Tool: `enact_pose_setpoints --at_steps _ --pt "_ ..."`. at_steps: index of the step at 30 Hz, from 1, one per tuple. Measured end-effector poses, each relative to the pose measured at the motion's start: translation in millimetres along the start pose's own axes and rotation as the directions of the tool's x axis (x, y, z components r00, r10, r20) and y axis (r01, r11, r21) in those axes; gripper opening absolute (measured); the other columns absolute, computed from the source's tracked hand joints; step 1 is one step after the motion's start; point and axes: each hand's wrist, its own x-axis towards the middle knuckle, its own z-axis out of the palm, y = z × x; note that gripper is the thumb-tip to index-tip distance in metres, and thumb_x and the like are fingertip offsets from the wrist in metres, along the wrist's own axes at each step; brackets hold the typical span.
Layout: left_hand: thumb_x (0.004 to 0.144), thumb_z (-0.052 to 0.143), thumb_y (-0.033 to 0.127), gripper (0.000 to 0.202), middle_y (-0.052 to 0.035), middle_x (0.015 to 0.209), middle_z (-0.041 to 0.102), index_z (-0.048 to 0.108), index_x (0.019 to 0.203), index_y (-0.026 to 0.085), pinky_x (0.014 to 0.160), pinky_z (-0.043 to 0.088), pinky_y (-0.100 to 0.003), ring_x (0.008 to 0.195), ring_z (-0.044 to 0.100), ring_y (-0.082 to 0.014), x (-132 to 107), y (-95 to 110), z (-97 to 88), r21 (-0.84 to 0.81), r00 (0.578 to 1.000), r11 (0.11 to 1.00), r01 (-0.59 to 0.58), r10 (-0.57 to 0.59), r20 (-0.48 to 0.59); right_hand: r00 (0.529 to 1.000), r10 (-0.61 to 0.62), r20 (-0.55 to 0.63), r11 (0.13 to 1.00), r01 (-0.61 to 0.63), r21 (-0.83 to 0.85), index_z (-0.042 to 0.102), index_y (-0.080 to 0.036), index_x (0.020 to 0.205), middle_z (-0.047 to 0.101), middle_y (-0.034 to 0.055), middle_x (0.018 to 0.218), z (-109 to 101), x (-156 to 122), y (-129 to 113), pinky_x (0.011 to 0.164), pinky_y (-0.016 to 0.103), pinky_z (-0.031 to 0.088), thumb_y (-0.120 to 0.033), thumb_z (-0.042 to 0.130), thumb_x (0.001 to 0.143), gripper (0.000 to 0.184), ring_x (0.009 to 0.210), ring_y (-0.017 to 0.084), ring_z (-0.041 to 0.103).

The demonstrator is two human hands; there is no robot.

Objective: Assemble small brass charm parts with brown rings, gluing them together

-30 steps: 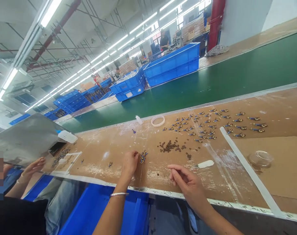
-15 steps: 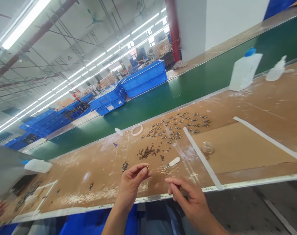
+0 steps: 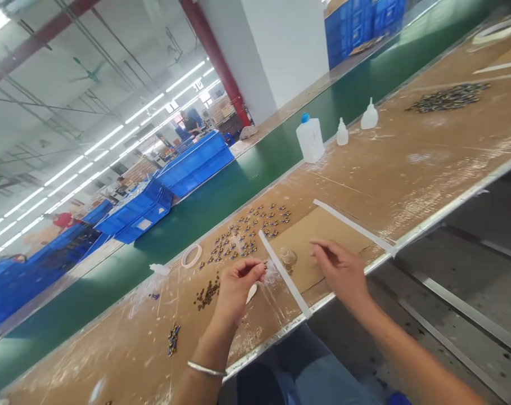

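Observation:
My left hand (image 3: 242, 287) is raised over the brown work surface (image 3: 356, 180), thumb and forefinger pinching a small metal piece whose shape is hard to make out. Partly behind this hand lies a white-handled tool (image 3: 252, 292). Small brown discs (image 3: 207, 295) are heaped to its left, and beyond it spread many blue-and-gold parts (image 3: 242, 239). My right hand (image 3: 342, 270) hovers above a taped cardboard sheet (image 3: 310, 275), its fingertips pressed together; whatever they hold, if anything, cannot be seen. Near it a small clear dish (image 3: 288, 257) stands on the sheet.
A tape roll (image 3: 191, 256) and a small white bottle (image 3: 159, 270) lie along the far edge. A blue-capped bottle (image 3: 311, 140) stands near two squeeze bottles (image 3: 342, 134). Behind runs a green conveyor belt (image 3: 238, 191), with blue crates (image 3: 196, 163) beyond. More parts (image 3: 449, 98) are piled far right.
The view has swung right and tilted. My right hand has moved from the table's front edge to over the cardboard sheet. My left hand keeps its pinch and now partly covers the white-handled tool.

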Motion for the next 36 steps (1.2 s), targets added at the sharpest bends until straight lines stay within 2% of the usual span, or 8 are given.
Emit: enact_pose_setpoints --at_steps 4,13,17,21,24,29,32,36 --pt "0.053 0.090 0.033 0.033 -0.0022 0.062 0.068 0.072 0.071 0.012 0.063 0.052 -0.026 0.056 0.060 -0.0103 13 3 12.8 -0.228 0.991 0.965 0.130 -0.128 0.024 0.999 -0.038 0.035 0.999 0.039 -0.033 0.069 -0.021 0.096 0.071 0.0029 0.079 3 3 3 0.064 0.026 0.052 -0.029 0.051 0.092 0.020 0.066 0.014 0.066" --pt "0.053 0.091 0.032 0.034 -0.0033 0.062 0.068 0.072 0.072 0.010 0.060 0.051 -0.023 0.054 0.059 -0.0087 20 3 26.9 -0.213 0.986 0.963 0.166 -0.168 0.008 0.995 -0.101 0.027 0.992 0.102 -0.068 0.068 -0.020 0.098 0.067 0.0022 0.078 1 3 3 0.065 0.024 0.050 -0.024 0.047 0.094 0.022 0.065 0.013 0.061" --pt "0.054 0.089 0.035 0.034 -0.0026 0.061 0.067 0.071 0.071 0.011 0.062 0.051 -0.026 0.054 0.058 -0.0094 23 1 28.6 -0.154 0.986 0.975 0.160 -0.165 -0.019 0.994 -0.106 0.025 0.990 0.108 -0.086 0.068 -0.020 0.100 0.066 0.0020 0.077 2 2 4 0.067 0.025 0.050 -0.024 0.046 0.095 0.023 0.066 0.013 0.061" --pt "0.062 0.082 0.037 0.026 -0.0001 0.060 0.066 0.072 0.071 0.015 0.063 0.048 -0.027 0.057 0.057 -0.0117 30 0 29.2 0.119 1.000 0.993 0.004 -0.001 -0.024 0.993 -0.118 0.028 0.987 0.121 -0.107 0.068 -0.020 0.100 0.066 0.0021 0.075 1 1 4 0.065 0.025 0.048 -0.024 0.046 0.095 0.023 0.065 0.013 0.060" --pt "0.070 0.074 0.031 0.012 0.0006 0.065 0.069 0.074 0.072 0.019 0.065 0.046 -0.028 0.063 0.061 -0.0151 36 2 31.8 0.414 0.990 0.901 -0.130 0.139 0.008 0.991 -0.131 0.032 0.983 0.134 -0.125 0.068 -0.020 0.100 0.065 0.0023 0.074 1 1 4 0.065 0.025 0.047 -0.024 0.045 0.096 0.024 0.065 0.014 0.060" --pt "0.080 0.066 0.019 0.010 -0.0001 0.079 0.073 0.074 0.076 0.022 0.073 0.046 -0.029 0.077 0.065 -0.0181 46 9 42.3 0.714 0.925 0.607 -0.349 0.345 0.159 0.988 -0.150 0.032 0.979 0.153 -0.137 0.068 -0.020 0.102 0.066 0.0029 0.076 2 1 6 0.066 0.025 0.047 -0.022 0.045 0.096 0.024 0.066 0.014 0.060" --pt "0.083 0.064 0.017 0.013 -0.0002 0.078 0.072 0.074 0.077 0.023 0.070 0.045 -0.029 0.074 0.064 -0.0176 51 11 48.0 0.800 0.899 0.454 -0.393 0.371 0.231 0.987 -0.160 0.029 0.976 0.162 -0.145 0.068 -0.019 0.101 0.067 0.0033 0.077 2 2 5 0.066 0.025 0.047 -0.021 0.045 0.095 0.023 0.067 0.014 0.061" --pt "0.084 0.064 0.017 0.014 -0.0006 0.077 0.071 0.074 0.077 0.023 0.070 0.044 -0.029 0.076 0.063 -0.0183 55 12 52.0 0.857 0.893 0.326 -0.400 0.348 0.284 0.986 -0.167 0.026 0.972 0.169 -0.163 0.068 -0.020 0.101 0.067 0.0032 0.077 2 2 5 0.064 0.026 0.046 -0.020 0.044 0.095 0.024 0.066 0.014 0.061"
